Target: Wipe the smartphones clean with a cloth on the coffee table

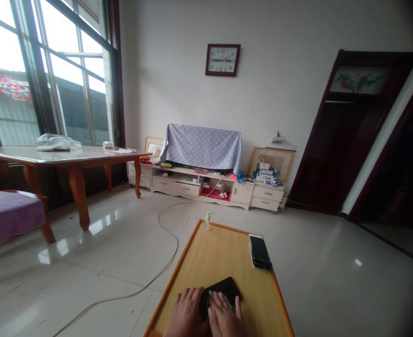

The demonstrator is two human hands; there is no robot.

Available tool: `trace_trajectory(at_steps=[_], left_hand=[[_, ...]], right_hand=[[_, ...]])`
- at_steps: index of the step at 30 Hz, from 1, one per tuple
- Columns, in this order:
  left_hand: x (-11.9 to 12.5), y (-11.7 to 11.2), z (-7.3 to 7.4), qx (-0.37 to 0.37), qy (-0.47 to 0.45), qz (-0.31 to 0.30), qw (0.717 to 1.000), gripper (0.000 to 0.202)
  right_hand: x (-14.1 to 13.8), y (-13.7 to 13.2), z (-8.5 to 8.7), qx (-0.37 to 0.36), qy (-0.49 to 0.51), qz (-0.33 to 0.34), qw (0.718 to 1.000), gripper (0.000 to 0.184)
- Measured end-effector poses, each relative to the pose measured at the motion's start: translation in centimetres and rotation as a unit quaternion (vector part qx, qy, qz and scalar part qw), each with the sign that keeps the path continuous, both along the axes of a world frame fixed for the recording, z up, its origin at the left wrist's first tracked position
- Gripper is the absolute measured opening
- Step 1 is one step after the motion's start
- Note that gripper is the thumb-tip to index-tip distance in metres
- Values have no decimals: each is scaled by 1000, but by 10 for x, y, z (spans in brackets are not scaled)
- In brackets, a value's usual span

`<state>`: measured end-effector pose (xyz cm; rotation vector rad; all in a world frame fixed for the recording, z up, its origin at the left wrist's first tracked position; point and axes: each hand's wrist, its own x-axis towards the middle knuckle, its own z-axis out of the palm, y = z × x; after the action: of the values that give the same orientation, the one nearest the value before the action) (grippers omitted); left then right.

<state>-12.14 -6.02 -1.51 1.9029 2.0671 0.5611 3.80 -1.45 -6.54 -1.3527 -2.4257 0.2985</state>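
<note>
Black case point(227, 288) under left hand point(188, 312) and right hand point(223, 317), open wooden tabletop point(220, 252) beyond

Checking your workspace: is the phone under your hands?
No, the phone lies by the right edge of the board, away from the black case under the left hand and right hand.

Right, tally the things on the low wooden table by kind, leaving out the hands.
On the low wooden table:
Pump bottles: 1, small and clear
Smartphones: 1
Black flat cases: 1, under the left hand and right hand
Total: 3
</note>
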Motion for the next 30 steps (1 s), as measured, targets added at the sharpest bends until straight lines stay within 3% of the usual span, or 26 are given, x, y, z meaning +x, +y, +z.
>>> trace_trajectory(at_steps=[6, 9, 14, 16, 23, 25, 30], left_hand=[[2, -1, 1, 13, -8, -8, 1000, 64], [1, 0, -2, 20, -8, -7, 1000, 61], [1, 2, -4, 22, -4, -8, 1000, 51], [1, 2, -4, 19, -1, -8, 1000, 53], [3, 2, -3, 21, -1, -11, 1000, 61], [3, 3, -4, 22, -3, -10, 1000, 61], [2, 4, -5, 22, -8, -16, 1000, 57]], right_hand=[[28, 22, 29, -21, -14, -76, 997, 49], [22, 18, 20, -26, -19, -73, 997, 49], [6, -1, -11, -7, 0, -27, 1000, 42], [10, -1, -12, 0, 1, -23, 1000, 41], [38, 17, 21, 2, -10, -82, 997, 47], [32, 14, 15, 5, -10, -78, 997, 47], [11, -2, -19, -7, 14, -42, 999, 38]])
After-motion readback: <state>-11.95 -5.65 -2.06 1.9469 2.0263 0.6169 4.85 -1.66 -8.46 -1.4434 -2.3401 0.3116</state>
